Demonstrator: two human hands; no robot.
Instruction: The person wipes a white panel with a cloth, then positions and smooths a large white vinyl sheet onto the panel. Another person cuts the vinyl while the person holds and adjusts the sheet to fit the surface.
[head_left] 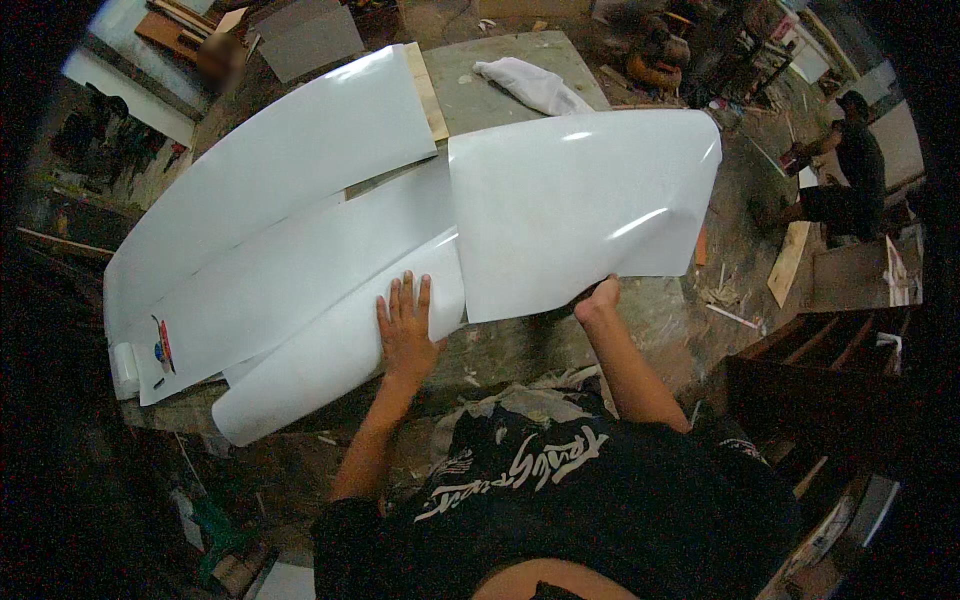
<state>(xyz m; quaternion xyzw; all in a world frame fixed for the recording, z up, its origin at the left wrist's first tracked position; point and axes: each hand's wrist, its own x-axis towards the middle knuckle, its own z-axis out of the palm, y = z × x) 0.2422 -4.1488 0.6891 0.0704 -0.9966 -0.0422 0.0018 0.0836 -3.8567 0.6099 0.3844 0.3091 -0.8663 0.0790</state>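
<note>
A glossy white sheet (590, 190) lies over the right part of the worktable, with its near right part bowed up. My right hand (598, 300) grips its near edge from below, and the fingers are hidden underneath. My left hand (408, 330) lies flat with spread fingers on a curled white sheet (310, 365) along the table's near side. Beyond it, another white sheet (300, 235) and a long white panel (290, 150) stretch to the left. A small red and blue tool (163, 345) rests at the left end, beside a white roll (125, 370).
The worktable (510, 50) carries a crumpled white cloth (530, 85) and a pale wooden board (427, 95) at its far side. A co-worker (860, 165) in dark clothes is at the far right. A dark wooden frame (820, 350) stands right of me; scraps litter the floor.
</note>
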